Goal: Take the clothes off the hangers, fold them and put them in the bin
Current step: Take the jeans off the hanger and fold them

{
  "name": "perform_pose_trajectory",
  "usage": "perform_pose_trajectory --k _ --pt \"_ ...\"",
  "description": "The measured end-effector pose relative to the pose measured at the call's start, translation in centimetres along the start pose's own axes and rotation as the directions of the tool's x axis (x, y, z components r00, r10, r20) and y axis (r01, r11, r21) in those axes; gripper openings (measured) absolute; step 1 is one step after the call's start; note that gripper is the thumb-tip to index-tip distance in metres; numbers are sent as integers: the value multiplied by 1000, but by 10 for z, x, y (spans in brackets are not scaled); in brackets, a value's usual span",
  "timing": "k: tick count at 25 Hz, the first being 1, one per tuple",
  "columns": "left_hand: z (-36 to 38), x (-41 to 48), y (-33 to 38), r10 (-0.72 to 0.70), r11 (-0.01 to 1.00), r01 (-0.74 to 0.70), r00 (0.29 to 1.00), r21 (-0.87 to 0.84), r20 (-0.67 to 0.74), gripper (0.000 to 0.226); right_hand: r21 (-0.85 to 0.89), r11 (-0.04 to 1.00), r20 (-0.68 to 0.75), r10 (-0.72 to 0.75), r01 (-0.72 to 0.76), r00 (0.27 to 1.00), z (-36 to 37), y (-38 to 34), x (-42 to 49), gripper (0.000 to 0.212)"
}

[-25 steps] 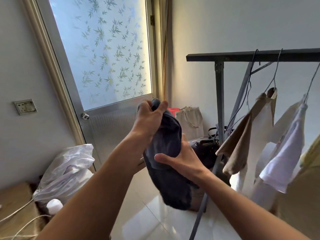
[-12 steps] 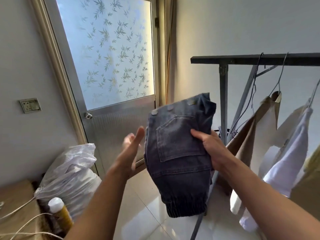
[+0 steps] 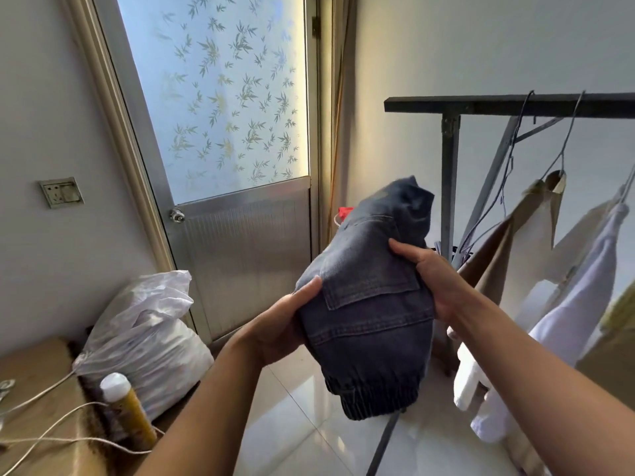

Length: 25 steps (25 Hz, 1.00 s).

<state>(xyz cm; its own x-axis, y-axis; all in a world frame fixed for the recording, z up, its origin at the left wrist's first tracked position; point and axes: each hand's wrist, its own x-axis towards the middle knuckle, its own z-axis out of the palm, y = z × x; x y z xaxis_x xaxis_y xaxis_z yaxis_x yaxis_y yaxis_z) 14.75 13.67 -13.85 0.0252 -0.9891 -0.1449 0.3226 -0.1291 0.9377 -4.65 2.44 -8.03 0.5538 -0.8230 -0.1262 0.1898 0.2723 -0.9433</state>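
Observation:
A folded pair of dark blue jeans (image 3: pixel 371 304) is held up in mid-air between both hands, back pocket facing me, elastic cuff hanging low. My left hand (image 3: pixel 285 324) grips its left edge from below. My right hand (image 3: pixel 433 280) clamps its right edge, thumb on the pocket. To the right, a black clothes rack (image 3: pixel 481 106) carries wire hangers with a tan garment (image 3: pixel 505 266) and a white shirt (image 3: pixel 577 310). No bin is visible.
A metal door with frosted leaf-pattern glass (image 3: pixel 223 115) stands ahead. A white plastic bag (image 3: pixel 147 334) and a yellow bottle with a white cap (image 3: pixel 127 410) sit on a cardboard box (image 3: pixel 34 407) at lower left, with cords across it. The floor is glossy white tile (image 3: pixel 295 434).
The left hand, which had let go and hovered open beside the jeans, has come back and gripped their left edge. The jeans have tilted and dropped slightly.

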Motion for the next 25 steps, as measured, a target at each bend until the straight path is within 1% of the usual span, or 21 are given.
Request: perform_pose_trajectory --k 1,3,4,6,7,8,9,11,12,13,14,15,16,17,18,19,20,21,23,24,25 --pt "4 -3 -2 1 994 3 999 -112 35 64 1 1000 17 26 -26 1000 -1 0 -2 34" --pt "12 -3 -3 88 938 -71 995 -340 35 75 -2 999 45 51 -51 998 -2 -2 -4 35" --pt "14 0 -4 156 902 -153 987 -403 -26 79 -14 999 48 51 -50 998 -3 -3 -3 36" --pt "20 8 -1 269 838 -356 929 -414 -253 82 -79 995 10 57 -56 998 -4 -5 1 43" --pt "22 11 1 297 813 -431 885 -392 -358 80 -119 992 -37 48 -52 998 -4 -5 4 48" --pt "23 12 4 319 803 -478 849 -356 -422 78 -143 989 -83 32 -44 996 -5 -4 5 55" --pt "24 12 7 352 804 -507 827 -311 -438 74 -146 989 -110 12 -28 994 -7 -2 7 68" --pt "27 9 12 411 843 -509 818 -173 -403 61 -156 987 -111 -47 29 993 -16 1 7 101" --pt "26 6 15 430 865 -494 820 -86 -377 53 -156 986 -66 -70 59 995 -20 3 7 107" --pt "27 2 21 437 885 -465 834 -3 -336 48 -166 983 1 -80 79 997 -24 5 5 104" --pt "25 -2 27 434 900 -424 859 99 -273 50 -210 972 57 -95 105 994 -27 4 1 95" --pt "21 -4 33 437 884 -381 879 270 -191 57 -308 940 82 -125 144 989 -29 4 -3 85" --pt "17 -6 38 436 802 -327 892 499 -117 65 -444 873 83 -184 201 979 -31 2 -6 75" --pt "14 -6 43 431 651 -258 900 714 -67 69 -568 782 84 -257 258 963 -34 1 -9 65" --pt "14 -6 45 439 480 -198 898 854 -39 66 -667 684 95 -316 296 944 -36 -1 -12 56" --pt "14 -4 47 455 338 -152 890 929 -20 57 -738 593 119 -356 322 927 -37 -1 -14 48" --pt "15 -1 48 472 243 -116 882 963 -12 46 -795 503 143 -388 339 911 -39 0 -16 39" --pt "17 0 49 490 175 -85 872 981 -12 36 -842 414 156 -426 345 891 -41 2 -16 32" --pt "18 3 47 527 95 -19 849 995 -34 25 -896 254 196 -507 363 839 -48 3 -19 26" --pt "19 5 45 550 84 7 833 996 -53 25 -894 213 234 -529 394 816 -50 2 -22 25" --pt "21 6 41 577 100 38 812 994 -89 27 -872 207 278 -535 444 797 -52 1 -23 26"
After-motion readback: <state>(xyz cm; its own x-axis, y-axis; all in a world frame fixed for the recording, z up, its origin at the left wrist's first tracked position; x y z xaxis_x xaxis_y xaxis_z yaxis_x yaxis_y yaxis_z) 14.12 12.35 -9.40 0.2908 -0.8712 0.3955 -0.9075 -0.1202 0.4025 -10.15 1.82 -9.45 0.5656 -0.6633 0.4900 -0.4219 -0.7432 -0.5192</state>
